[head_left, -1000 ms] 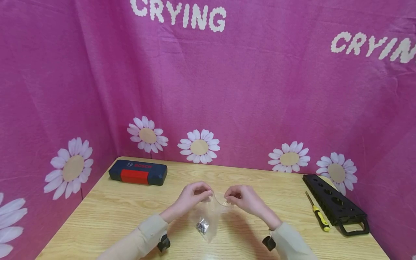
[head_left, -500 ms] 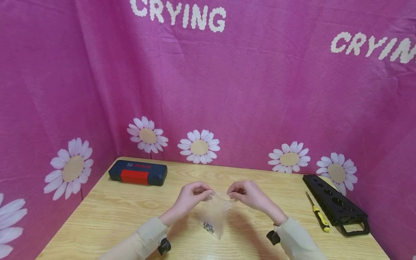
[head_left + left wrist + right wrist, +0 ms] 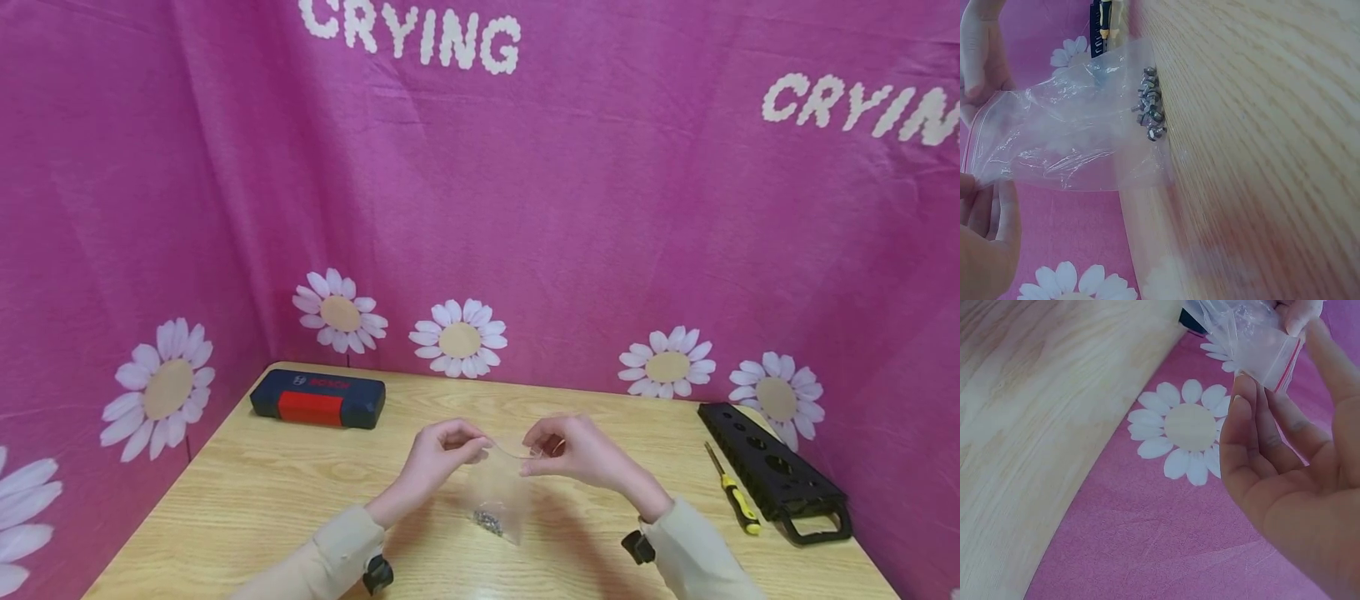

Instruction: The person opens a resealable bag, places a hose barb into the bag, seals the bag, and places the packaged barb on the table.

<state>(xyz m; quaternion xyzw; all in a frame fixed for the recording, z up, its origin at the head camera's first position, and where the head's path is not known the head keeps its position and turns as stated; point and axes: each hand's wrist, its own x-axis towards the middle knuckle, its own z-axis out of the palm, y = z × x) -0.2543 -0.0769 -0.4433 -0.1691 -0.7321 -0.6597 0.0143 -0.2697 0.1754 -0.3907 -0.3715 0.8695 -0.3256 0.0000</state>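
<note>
A clear zip bag [image 3: 497, 487] with a red seal line hangs upright over the table. Small metal bolts [image 3: 1150, 106] lie heaped in its bottom. At the bag's top left corner, my left hand [image 3: 438, 457] pinches the rim between thumb and fingers. My right hand [image 3: 573, 450] is at the opposite top corner. Its thumb stands apart from its fingers, and the bag's corner touches the fingertips [image 3: 1244, 394] in the right wrist view. Part of that contact is hidden in the head view.
At the back left of the wooden table [image 3: 315, 475] lies a dark blue and red Bosch case [image 3: 318, 398]. A yellow-handled screwdriver [image 3: 738, 500] and a black holed rack [image 3: 776, 471] lie on the right. A pink daisy-patterned cloth [image 3: 570, 250] hangs behind.
The bag's lower end has swung right and now hangs straighter. My right hand has moved slightly right, and its thumb has come away from its fingers. The left hand has hardly moved.
</note>
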